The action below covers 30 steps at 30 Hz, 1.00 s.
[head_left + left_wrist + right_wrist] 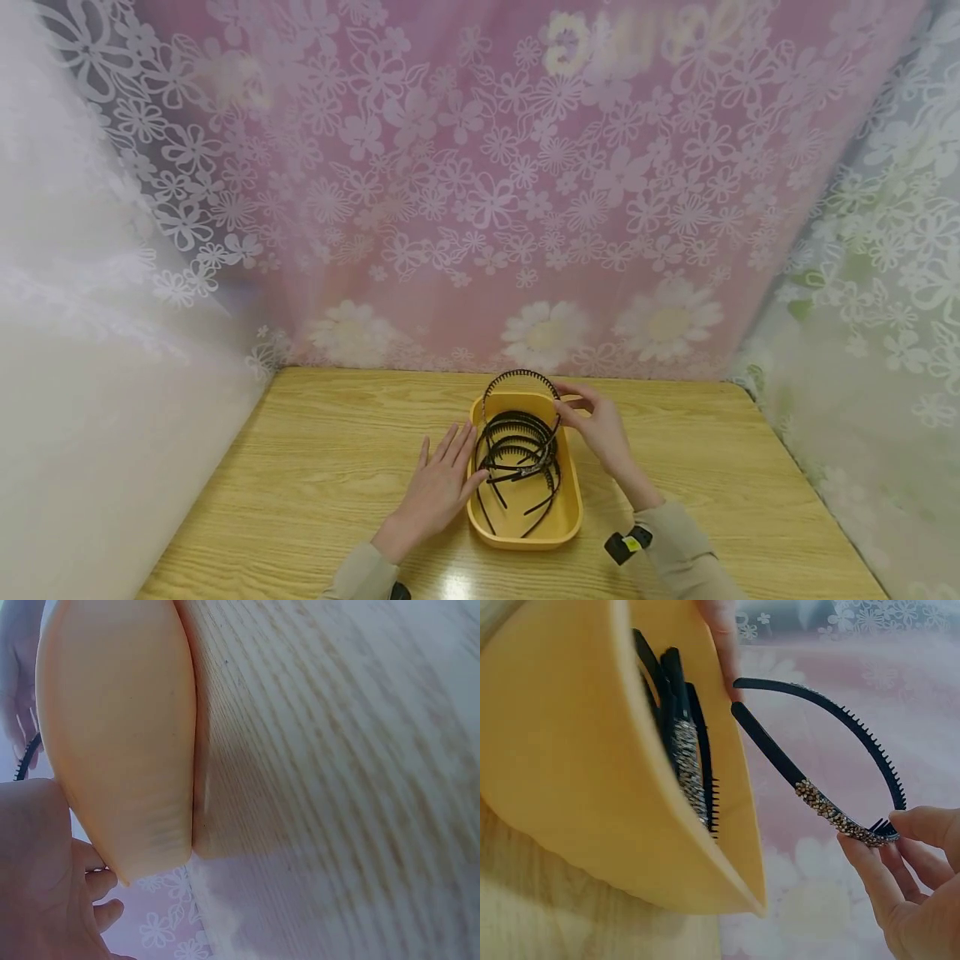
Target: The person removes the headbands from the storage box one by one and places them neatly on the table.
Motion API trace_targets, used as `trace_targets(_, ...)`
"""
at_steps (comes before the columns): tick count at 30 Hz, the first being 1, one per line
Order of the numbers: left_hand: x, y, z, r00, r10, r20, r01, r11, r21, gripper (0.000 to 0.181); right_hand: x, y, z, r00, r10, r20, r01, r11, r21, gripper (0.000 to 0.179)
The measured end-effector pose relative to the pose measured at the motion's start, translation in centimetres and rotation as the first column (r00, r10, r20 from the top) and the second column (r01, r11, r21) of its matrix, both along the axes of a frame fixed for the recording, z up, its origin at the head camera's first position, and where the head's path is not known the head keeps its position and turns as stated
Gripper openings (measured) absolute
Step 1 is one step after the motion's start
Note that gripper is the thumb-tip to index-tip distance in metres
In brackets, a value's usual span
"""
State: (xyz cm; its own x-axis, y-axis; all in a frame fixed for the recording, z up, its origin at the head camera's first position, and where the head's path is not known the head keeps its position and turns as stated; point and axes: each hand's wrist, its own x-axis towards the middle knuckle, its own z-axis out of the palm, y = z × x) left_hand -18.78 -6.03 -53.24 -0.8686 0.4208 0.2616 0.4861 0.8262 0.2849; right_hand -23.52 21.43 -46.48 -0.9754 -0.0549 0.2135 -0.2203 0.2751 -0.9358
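A yellow plastic bin (525, 542) stands on the table with several black toothed headbands (686, 761) piled inside. My right hand (602, 429) pinches one black headband (836, 817) by its side, between thumb and fingers, above the bin's far part. In the right wrist view this headband has a sparkly, stone-covered stretch, and its two ends point toward the bin. My left hand (437, 492) rests against the bin's left rim with fingers extended. From the left wrist view, that hand (37, 862) touches the bin's outer wall (120, 735).
The wood-grain table (337, 442) extends on both sides of the bin. A pink flowered curtain (450, 208) hangs behind its far edge. Pale sheets stand at the left (112, 375) and right (885, 333). A black band (628, 546) is on the right wrist.
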Motion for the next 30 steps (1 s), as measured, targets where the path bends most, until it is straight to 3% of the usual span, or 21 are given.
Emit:
trace_targets(9,0.0,0.1,0.1,1.000,0.002,-0.006,-0.002,1.000,0.005,0.066,-0.4,1.2,0.9,0.997,0.072,0.015,-0.072,0.997,-0.013,0.042)
trace_targets(20,0.0,0.2,0.1,1.000,0.014,0.013,-0.013,1.000,-0.015,0.065,-1.2,4.2,1.7,0.990,0.096,0.100,-0.091,0.995,-0.051,0.047)
trace_targets(30,-0.3,0.0,-1.0,0.999,-0.004,-0.053,0.006,1.000,0.029,0.066,-2.0,8.9,2.9,0.984,0.128,0.127,-0.127,0.992,-0.018,0.053)
